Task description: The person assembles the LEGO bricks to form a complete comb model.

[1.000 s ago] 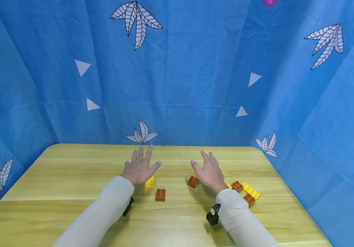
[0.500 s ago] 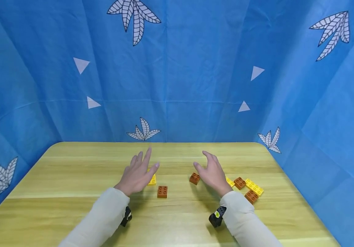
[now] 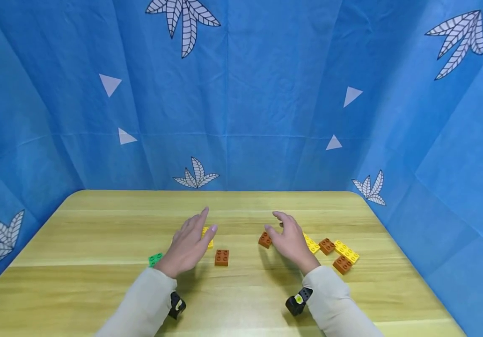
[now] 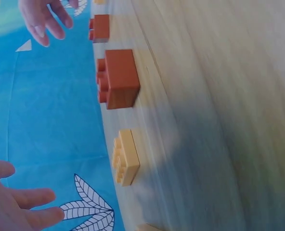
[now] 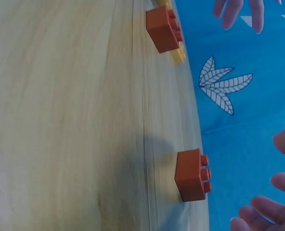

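Note:
Above the table my left hand (image 3: pixel 188 245) hovers with fingers extended and thumb apart, holding nothing. A yellow toy brick (image 3: pixel 209 242) is partly hidden behind its thumb side. Just right of it lies a brown brick (image 3: pixel 222 257), large in the left wrist view too. To its left, a green brick (image 3: pixel 155 259) shows partly past the wrist. My right hand (image 3: pixel 291 244) is also in the air, fingers loosely bent and nothing in them. Near its thumb sits another brown brick (image 3: pixel 264 240); in the right wrist view that brown brick (image 5: pixel 190 175) stands studs toward the curtain.
Right of the right hand lie a yellow brick (image 3: pixel 311 244), a brown brick (image 3: pixel 326 246), a longer yellow brick (image 3: pixel 347 252) and a further brown brick (image 3: pixel 342 265). A blue curtain (image 3: pixel 267 93) hangs behind the wooden table (image 3: pixel 77 234) and along its sides.
My left hand has turned slightly, its fingers drawing closer together, and the green brick has come into view. The right hand's fingers bend a little more. The bricks appear unmoved while the view shifts slightly.

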Tool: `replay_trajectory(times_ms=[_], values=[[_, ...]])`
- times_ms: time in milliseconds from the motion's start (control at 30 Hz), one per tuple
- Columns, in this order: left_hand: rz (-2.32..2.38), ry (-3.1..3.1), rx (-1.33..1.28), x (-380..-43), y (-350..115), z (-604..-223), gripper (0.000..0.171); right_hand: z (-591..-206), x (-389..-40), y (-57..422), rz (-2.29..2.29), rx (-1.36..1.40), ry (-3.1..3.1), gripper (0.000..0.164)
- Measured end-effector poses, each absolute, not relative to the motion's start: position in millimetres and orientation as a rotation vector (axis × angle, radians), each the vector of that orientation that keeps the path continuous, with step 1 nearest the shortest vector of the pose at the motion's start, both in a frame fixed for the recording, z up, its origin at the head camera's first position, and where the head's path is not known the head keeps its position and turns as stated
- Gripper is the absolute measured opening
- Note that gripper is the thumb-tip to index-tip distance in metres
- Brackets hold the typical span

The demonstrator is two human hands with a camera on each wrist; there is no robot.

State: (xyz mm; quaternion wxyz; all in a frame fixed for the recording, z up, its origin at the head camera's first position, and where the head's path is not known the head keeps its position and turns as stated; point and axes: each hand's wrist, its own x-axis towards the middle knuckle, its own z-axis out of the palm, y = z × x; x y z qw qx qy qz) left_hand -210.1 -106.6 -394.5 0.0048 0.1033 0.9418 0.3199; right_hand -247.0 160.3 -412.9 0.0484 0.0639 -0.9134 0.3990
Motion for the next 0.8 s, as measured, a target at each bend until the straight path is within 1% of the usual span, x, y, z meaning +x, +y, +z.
replay_trajectory(times_ms=[367,533,800], values=[[1.223,2.897,0.296,-201,-109,-399,0.072,-416,-236,159,1.257,0.241,-2.783,0.046],[1.271,2.871,0.281,-197,-116,-398,0.068,-418,-235,161,1.275,0.238,-2.799,0.046],[1.318,2.843,0.240,-190,-134,-391,0.066,-419,-235,163,1.316,0.217,-2.804,0.045]])
